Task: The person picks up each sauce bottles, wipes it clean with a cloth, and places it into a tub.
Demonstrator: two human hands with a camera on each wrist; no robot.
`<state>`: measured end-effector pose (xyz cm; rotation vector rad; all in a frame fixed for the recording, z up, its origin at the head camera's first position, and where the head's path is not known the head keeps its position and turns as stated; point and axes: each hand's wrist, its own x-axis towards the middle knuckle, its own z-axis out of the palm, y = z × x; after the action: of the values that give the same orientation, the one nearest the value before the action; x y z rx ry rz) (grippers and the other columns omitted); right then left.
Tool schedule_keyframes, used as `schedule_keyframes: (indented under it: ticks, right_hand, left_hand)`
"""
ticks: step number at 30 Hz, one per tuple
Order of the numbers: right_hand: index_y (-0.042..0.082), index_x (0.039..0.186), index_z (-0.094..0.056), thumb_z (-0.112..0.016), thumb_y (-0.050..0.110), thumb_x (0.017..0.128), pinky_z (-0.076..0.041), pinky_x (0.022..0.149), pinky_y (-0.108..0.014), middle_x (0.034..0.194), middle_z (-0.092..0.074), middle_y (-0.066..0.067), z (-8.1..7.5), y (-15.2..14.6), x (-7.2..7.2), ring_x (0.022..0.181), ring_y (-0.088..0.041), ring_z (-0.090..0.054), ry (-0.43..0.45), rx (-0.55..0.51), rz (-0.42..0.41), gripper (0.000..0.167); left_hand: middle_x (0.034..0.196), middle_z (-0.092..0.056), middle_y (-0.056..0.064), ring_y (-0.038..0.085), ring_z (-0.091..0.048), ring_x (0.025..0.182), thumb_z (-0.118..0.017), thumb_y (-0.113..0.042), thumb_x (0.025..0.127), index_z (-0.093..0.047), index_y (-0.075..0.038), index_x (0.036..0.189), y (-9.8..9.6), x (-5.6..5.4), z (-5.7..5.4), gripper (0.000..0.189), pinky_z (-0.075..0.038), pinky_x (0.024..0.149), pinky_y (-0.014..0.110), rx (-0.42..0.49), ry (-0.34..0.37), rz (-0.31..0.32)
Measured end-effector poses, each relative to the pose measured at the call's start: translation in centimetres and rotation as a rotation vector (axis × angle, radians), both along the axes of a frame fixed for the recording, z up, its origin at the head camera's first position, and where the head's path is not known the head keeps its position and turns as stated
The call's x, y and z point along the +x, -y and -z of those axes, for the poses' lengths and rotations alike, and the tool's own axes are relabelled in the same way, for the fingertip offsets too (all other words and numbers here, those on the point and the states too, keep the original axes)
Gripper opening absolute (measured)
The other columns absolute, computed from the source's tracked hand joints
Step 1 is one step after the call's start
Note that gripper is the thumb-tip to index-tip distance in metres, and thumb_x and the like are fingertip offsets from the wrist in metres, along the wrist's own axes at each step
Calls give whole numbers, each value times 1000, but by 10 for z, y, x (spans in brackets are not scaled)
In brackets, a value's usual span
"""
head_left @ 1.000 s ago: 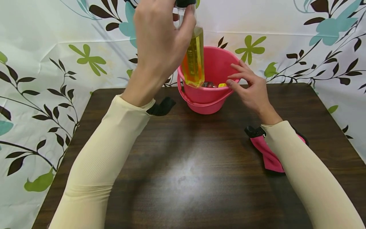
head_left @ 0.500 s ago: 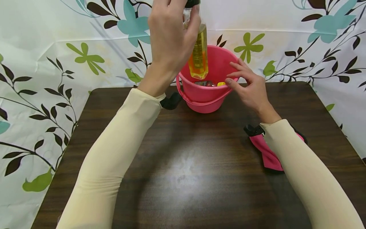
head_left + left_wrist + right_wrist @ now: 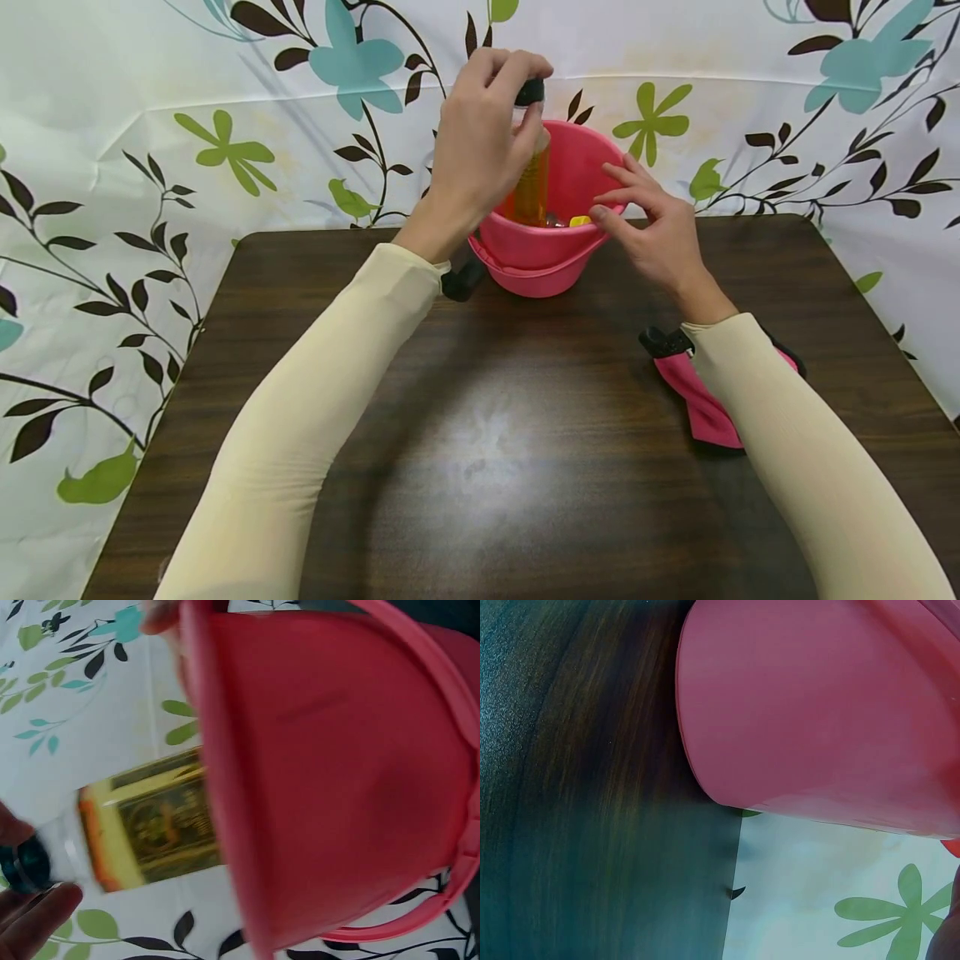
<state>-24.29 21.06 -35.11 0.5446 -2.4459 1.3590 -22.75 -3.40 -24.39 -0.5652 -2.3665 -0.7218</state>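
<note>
My left hand (image 3: 483,133) holds a clear bottle of yellow liquid (image 3: 531,190) by its dark cap and neck. The bottle stands nearly upright, its lower part inside a pink bucket (image 3: 536,285). In the left wrist view, the labelled bottle (image 3: 154,825) disappears behind the bucket's rim, and fingertips lie around the dark cap (image 3: 26,862). At the bucket's right side, my right hand (image 3: 660,233) pinches the rim, thumb toward the front and fingers spread along it. A small yellow item (image 3: 580,221) shows inside the bucket. The right wrist view shows mostly the bucket's side wall (image 3: 810,712).
The bucket stands at the back of a dark wooden table (image 3: 480,467). Its pink handle (image 3: 525,272) hangs down in front. A pink cloth (image 3: 697,408) lies under my right forearm. Right behind the table is a leaf-patterned sheet (image 3: 262,83).
My left hand has moved right and down, lowering the bottle from above the bucket's front rim into the bucket. The right hand has stayed on the rim.
</note>
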Motion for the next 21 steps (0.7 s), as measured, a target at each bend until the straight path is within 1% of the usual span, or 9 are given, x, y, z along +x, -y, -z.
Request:
schedule_keyframes:
  ticks: [3, 5, 8, 10, 15, 18, 21]
  right_hand:
    - [10, 125, -79, -79, 26, 95, -53, 113, -48, 156, -60, 5, -1, 2, -1, 158, -4, -35, 9, 6, 7, 34]
    - [10, 125, -78, -79, 26, 95, -53, 113, -49, 156, -60, 6, -1, 3, -2, 158, -4, -35, 16, 7, 11, 35]
    - [9, 126, -78, -79, 26, 94, -53, 113, -51, 157, -59, 6, -1, 4, -3, 158, -4, -35, 24, 3, 13, 36]
    - [9, 126, -78, -79, 26, 94, -53, 113, -51, 157, -59, 5, -1, 5, -4, 158, -4, -35, 25, 0, 11, 36]
    - [11, 124, -79, -79, 25, 94, -52, 114, -48, 155, -61, 6, -1, 6, -6, 158, -4, -35, 9, 5, 15, 33]
    - [11, 123, -79, -79, 25, 94, -53, 114, -47, 155, -61, 6, -1, 6, -6, 158, -4, -36, 1, 9, 20, 32]
    - [11, 124, -79, -79, 25, 94, -53, 114, -47, 155, -61, 6, 0, 6, -7, 158, -4, -36, -1, 9, 25, 32]
  left_hand:
    - [137, -64, 16, 26, -63, 129, -60, -20, 106, -66, -8, 137, 2, -4, 6, 34, -51, 113, 26, -49, 96, 4]
    - [134, -65, 16, 27, -65, 123, -62, -18, 104, -67, -8, 135, 3, -6, 10, 32, -55, 110, 29, -75, 154, 1]
    - [131, -66, 16, 29, -66, 117, -63, -16, 102, -66, -8, 135, 7, -10, 15, 34, -57, 106, 33, -112, 234, -8]
    - [132, -66, 16, 29, -65, 116, -65, -15, 100, -63, -8, 137, 10, -13, 17, 38, -58, 104, 35, -147, 287, -15]
    - [136, -66, 12, 27, -62, 120, -76, -19, 94, -60, -11, 141, 14, -19, 20, 51, -59, 102, 36, -241, 416, -30]
    - [137, -65, 9, 25, -61, 121, -81, -23, 91, -61, -13, 140, 15, -23, 20, 54, -59, 100, 34, -277, 462, -32]
    - [138, -64, 9, 24, -61, 122, -81, -24, 90, -61, -14, 140, 15, -24, 20, 54, -59, 100, 34, -303, 467, -23]
